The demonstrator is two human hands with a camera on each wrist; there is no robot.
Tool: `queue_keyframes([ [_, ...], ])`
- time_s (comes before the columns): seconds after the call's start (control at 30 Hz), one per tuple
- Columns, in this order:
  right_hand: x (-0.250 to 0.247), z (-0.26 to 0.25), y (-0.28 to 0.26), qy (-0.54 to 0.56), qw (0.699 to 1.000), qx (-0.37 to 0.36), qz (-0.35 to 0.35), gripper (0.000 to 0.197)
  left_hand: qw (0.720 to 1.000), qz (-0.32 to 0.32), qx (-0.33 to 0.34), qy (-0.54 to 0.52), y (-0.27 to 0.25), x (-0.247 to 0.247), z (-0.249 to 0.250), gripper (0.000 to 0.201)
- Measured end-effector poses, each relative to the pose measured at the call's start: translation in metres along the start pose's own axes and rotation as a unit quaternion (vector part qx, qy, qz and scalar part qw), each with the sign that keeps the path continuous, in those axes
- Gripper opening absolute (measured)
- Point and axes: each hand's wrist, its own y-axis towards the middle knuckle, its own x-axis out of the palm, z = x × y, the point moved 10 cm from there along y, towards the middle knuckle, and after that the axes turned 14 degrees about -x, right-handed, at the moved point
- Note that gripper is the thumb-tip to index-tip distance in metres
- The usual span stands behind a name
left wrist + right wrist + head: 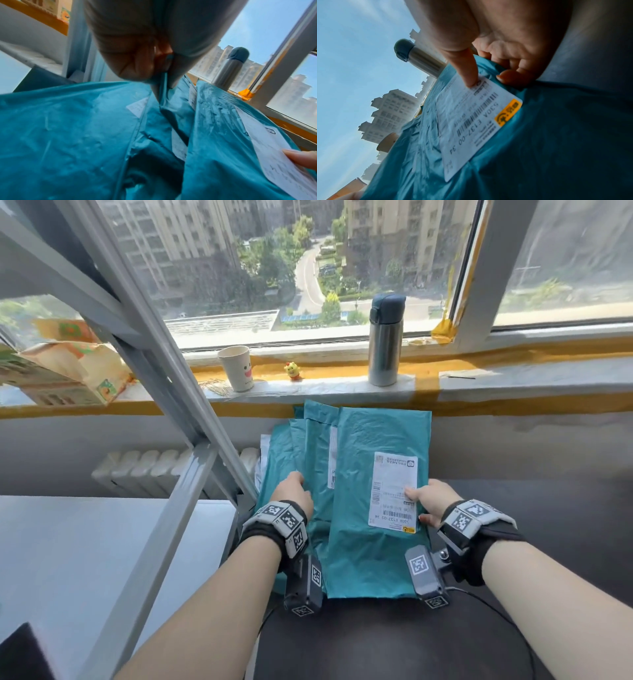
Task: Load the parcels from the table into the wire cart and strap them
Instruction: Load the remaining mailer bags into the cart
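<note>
Several teal plastic mailer parcels are held in a fanned stack in front of me, below the window sill. The top parcel (pixel 380 440) (pixel 539 135) carries a white shipping label (pixel 394 491) (pixel 476 121). My right hand (pixel 428 501) grips its right edge, thumb on the label and fingers curled underneath. My left hand (pixel 294 494) pinches the teal parcels on the left side (pixel 291 446) (pixel 68 128), an edge of plastic caught between its fingers. No wire cart is in view.
A grey metal frame (pixel 164 371) slants down at the left, next to a white table (pixel 85 559). On the sill stand a steel flask (pixel 385 340), a paper cup (pixel 238 368), a small yellow toy (pixel 293 371) and a paper bag (pixel 68 364). A white radiator (pixel 144 470) sits below.
</note>
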Motion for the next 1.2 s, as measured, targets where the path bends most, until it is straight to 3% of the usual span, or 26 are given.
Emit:
queue_keyframes([
  [0.33,-0.100,0.004,-0.083,-0.047,0.984,-0.062,0.158,0.026,0.989,0.036,0.143,0.000,-0.057,-0.008,0.062,0.025],
  [0.47,-0.147,0.011,-0.123,-0.036,0.973,-0.063,0.219,0.025,0.974,0.046,0.221,0.017,-0.099,-0.009,0.100,0.014],
  [0.77,-0.262,0.020,-0.203,0.007,0.938,-0.075,0.338,0.029,0.938,0.043,0.343,0.014,-0.212,0.013,0.190,0.018],
  [1.07,-0.438,0.111,-0.319,0.013,0.902,-0.032,0.431,0.032,0.914,-0.011,0.404,0.026,-0.369,0.130,0.304,0.029],
  [1.17,-0.500,0.154,-0.357,0.027,0.897,-0.022,0.440,0.008,0.904,-0.034,0.424,0.039,-0.424,0.181,0.341,0.028],
  [1.2,-0.519,0.166,-0.372,0.029,0.893,-0.007,0.449,0.010,0.901,-0.044,0.430,0.040,-0.441,0.197,0.352,0.028],
])
